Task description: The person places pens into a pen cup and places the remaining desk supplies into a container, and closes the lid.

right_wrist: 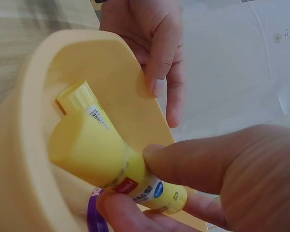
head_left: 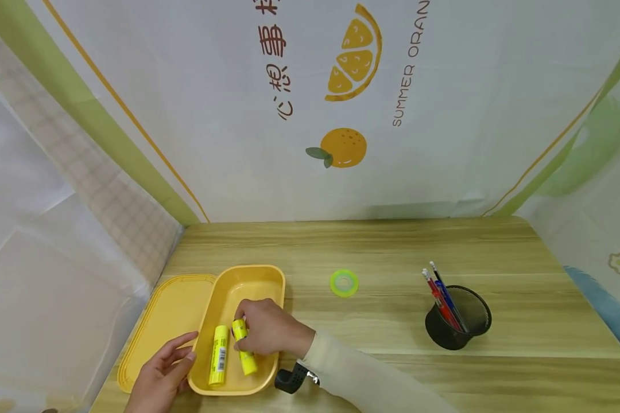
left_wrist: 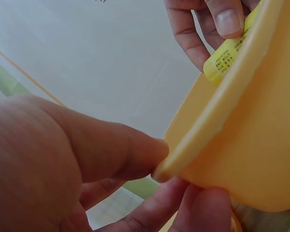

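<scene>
A yellow plastic box [head_left: 240, 276] stands open at the table's front left. My left hand [head_left: 160, 373] holds its left rim, thumb and fingertips at the edge [left_wrist: 203, 140]. Over the box, my right hand [head_left: 274, 327] pinches a yellow glue stick [head_left: 247, 362] between thumb and fingers, tilted above the floor of the box [right_wrist: 92, 150]. A second glue stick [head_left: 218, 355] lies in the box along the left side, its barcode label up. Part of a purple ring [right_wrist: 94, 212] shows inside the box in the right wrist view; the rest is hidden.
A yellow lid [head_left: 170, 310] lies left of the box, partly under it. Right of the box is a green tape roll [head_left: 344, 283]. Farther right stands a black mesh pen holder [head_left: 452, 338] with pens and pencils [head_left: 444, 304]. Printed cloth hangs behind the table.
</scene>
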A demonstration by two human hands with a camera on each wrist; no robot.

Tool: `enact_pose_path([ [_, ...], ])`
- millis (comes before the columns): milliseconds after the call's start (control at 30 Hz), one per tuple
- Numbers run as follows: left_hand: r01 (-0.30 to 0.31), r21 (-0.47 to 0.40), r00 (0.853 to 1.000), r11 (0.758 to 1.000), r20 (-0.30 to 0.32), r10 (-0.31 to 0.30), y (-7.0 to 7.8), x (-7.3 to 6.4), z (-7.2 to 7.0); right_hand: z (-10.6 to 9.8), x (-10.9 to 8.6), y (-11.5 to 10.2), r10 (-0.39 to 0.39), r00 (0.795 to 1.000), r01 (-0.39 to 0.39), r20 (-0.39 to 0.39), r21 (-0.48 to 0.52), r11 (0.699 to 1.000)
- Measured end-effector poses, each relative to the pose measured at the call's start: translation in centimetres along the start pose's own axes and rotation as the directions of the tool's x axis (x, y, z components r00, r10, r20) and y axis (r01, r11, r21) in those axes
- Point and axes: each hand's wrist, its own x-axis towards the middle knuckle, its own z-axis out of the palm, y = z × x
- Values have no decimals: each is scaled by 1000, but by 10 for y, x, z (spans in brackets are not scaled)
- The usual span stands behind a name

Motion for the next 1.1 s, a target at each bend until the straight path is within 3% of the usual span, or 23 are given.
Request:
enact_pose_path([
  [300, 5, 4, 1000, 1000, 3, -5, 0, 1, -1, 1, 1, -2, 17, 1000, -16, 12, -38, 999],
  [433, 6, 3, 1000, 1000, 1, -6, 0, 0, -1, 0, 1, -2, -14, 1000, 14, 8, -53, 999],
  [567, -3, 10, 1000, 1000, -2, 3, 0, 0, -1, 0, 1, 0, -46, 999, 46, -6, -29, 999],
  [1100, -6, 23, 1000, 1000, -1, 6, 1, -1, -1, -1, 1, 9, -42, 999, 44, -28, 77, 996],
])
